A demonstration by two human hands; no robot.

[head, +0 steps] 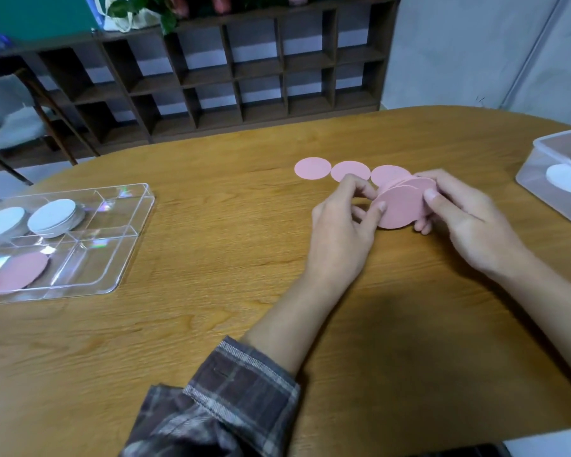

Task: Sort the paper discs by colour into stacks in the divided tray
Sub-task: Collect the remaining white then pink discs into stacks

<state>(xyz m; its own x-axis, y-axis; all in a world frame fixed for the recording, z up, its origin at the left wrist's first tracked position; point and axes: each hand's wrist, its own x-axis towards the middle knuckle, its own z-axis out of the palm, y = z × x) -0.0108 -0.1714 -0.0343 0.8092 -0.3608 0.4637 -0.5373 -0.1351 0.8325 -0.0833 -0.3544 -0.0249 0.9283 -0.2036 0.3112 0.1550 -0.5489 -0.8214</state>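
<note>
1. Currently, head view: the left hand pinches the left edge of a pink disc stack; the right hand curls round its right edge.
2. 3 loose pink discs lie in a row on the table, just beyond the stack.
3. The divided tray, far left, holds 2 white stacks in rear compartments and a pink disc in front.

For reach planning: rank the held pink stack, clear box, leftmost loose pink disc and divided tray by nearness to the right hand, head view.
1. held pink stack, gripped in the right hand
2. clear box, just to its right
3. leftmost loose pink disc, beyond, to the left
4. divided tray, far left
</note>
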